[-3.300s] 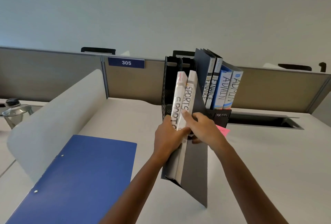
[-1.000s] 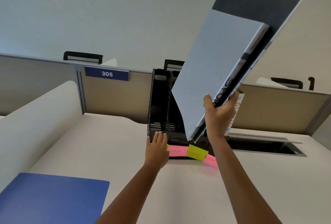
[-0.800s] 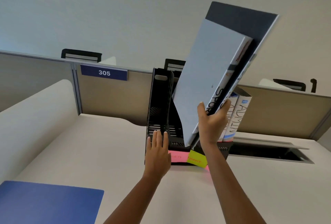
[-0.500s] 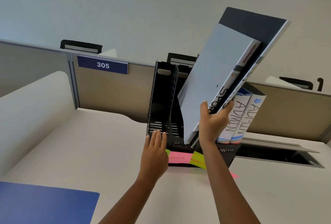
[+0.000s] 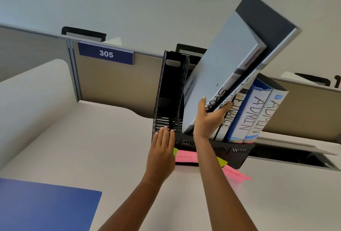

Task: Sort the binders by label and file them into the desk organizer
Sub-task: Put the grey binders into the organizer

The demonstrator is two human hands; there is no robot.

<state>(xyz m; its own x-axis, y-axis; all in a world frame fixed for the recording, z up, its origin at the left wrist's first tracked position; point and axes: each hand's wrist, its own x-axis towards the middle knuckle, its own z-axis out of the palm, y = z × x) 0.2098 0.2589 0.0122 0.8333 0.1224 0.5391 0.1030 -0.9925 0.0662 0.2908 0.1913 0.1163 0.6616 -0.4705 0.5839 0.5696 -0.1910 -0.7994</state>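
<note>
**Two binders tipped over the organizer, one hand bracing it**

On my feed the right hand [image 5: 208, 120] grips the lower end of a pair of grey SPORTS binders [image 5: 221, 75]. Its thumb [image 5: 202, 105] lies flat up the near cover, and the other fingers [image 5: 226, 106] curl round the spines from the far side. The pair is tilted steeply, with the top end leaning up and to the right. The bottom corner is down inside the black organizer [image 5: 171, 90], just right of its tall left divider (I cannot tell whether the corner touches the floor of that slot).

The left hand [image 5: 162, 155] holds nothing. Its fingers [image 5: 166, 134] are straight and close together, with the tips pressed against the organizer's lower front edge at the left end.

Further right in the organizer a FINANCE binder [image 5: 228, 118] and two ADMIN binders [image 5: 247, 112] stand nearly upright, spines toward me. On the desk [image 5: 110, 147] at the organizer's foot I see a pink note [image 5: 184, 156] marked SPORTS, a yellow-green note [image 5: 222, 161] partly behind the right forearm, and a second pink note [image 5: 234, 173] marked ADMIN. A blue folder [image 5: 42, 206] lies flat at the lower left, well apart from the rest.
</note>
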